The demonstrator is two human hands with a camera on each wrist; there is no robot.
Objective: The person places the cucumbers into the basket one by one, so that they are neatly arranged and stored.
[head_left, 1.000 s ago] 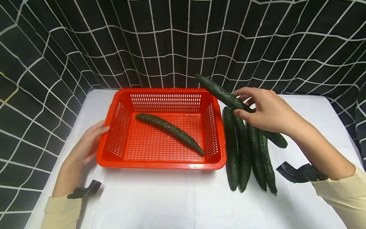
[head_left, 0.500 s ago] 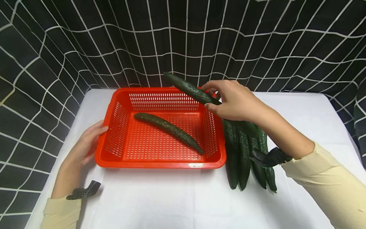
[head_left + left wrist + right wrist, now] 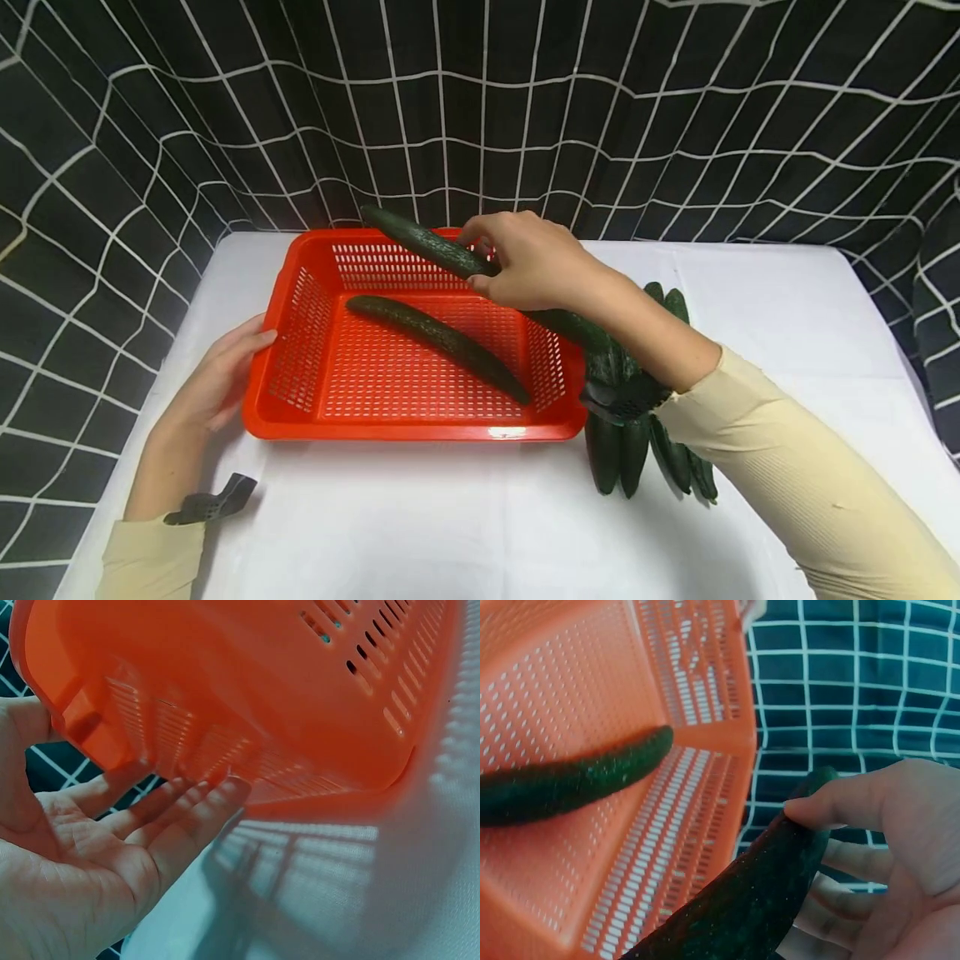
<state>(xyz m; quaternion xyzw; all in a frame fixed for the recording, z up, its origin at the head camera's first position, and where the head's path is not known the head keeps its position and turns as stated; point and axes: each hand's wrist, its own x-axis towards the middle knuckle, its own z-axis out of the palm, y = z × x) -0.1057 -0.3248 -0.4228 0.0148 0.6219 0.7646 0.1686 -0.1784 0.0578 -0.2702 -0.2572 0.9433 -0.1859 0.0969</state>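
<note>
Long, dark-green, bumpy cucumber (image 3: 431, 248) is up off the table, slanting over the back and right part of a red, rectangular, slotted plastic basket (image 3: 420, 432). Right hand (image 3: 536, 262) has it around the middle, thumb on one side and bent fingers on the other, so that's a proper pinch. Left hand (image 3: 225, 371) sits at the basket's left side, thumb at the rim and loosely bent fingers against the outer wall — light hold, I'd say. One slim, curved green cucumber (image 3: 442, 336) already lies on the basket floor, and four straight dark-green cucumbers (image 3: 603, 462) wait just right of it on the white cloth (image 3: 390, 517). Looks to me like the carry-over step; next move calls for bringing the far end inside the rim, lowering, then letting go.
</note>
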